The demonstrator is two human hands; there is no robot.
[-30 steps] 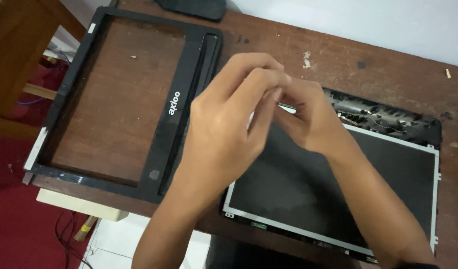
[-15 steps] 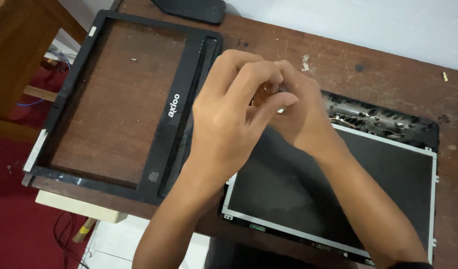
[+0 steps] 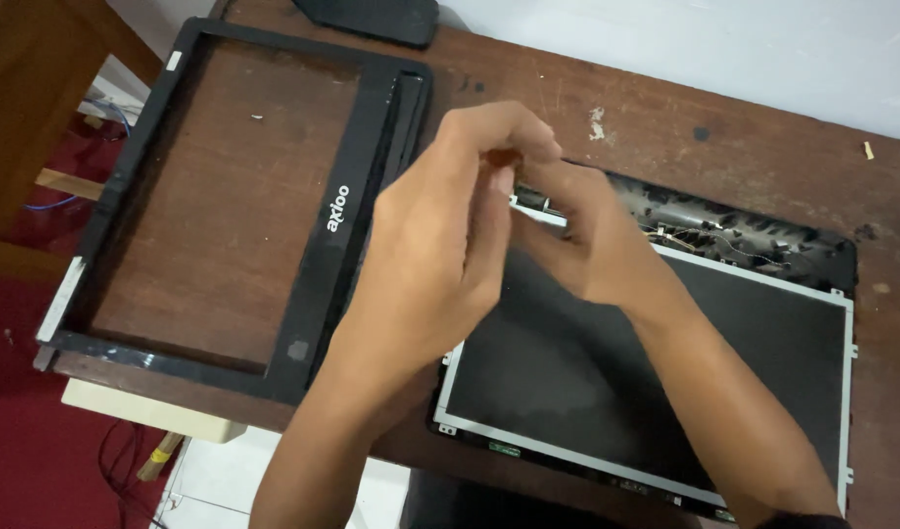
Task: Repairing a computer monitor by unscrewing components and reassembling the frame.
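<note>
A bare laptop display panel (image 3: 607, 392) with a silver rim lies in its black back cover (image 3: 754, 227) on a brown wooden table (image 3: 685, 127). My two hands meet over the panel's upper left corner. My right hand (image 3: 587, 240) pinches a small silver metal bracket (image 3: 534, 205) at that corner. My left hand (image 3: 440, 245) is curled beside it, its fingertips pressed together just above the bracket. What lies between those fingertips is hidden. The corner itself is covered by my hands.
A detached black screen bezel (image 3: 347, 245) lies flat to the left of the panel, reaching the table's front edge. A dark flat object (image 3: 372, 15) sits at the back edge. Thin wires (image 3: 705, 235) show in the back cover. Wooden furniture (image 3: 29, 98) and red floor (image 3: 19, 451) are at the left.
Both hands stay at the panel's upper left corner. The left fingers have closed tighter and lifted slightly, and the right fingers have shifted on the bracket.
</note>
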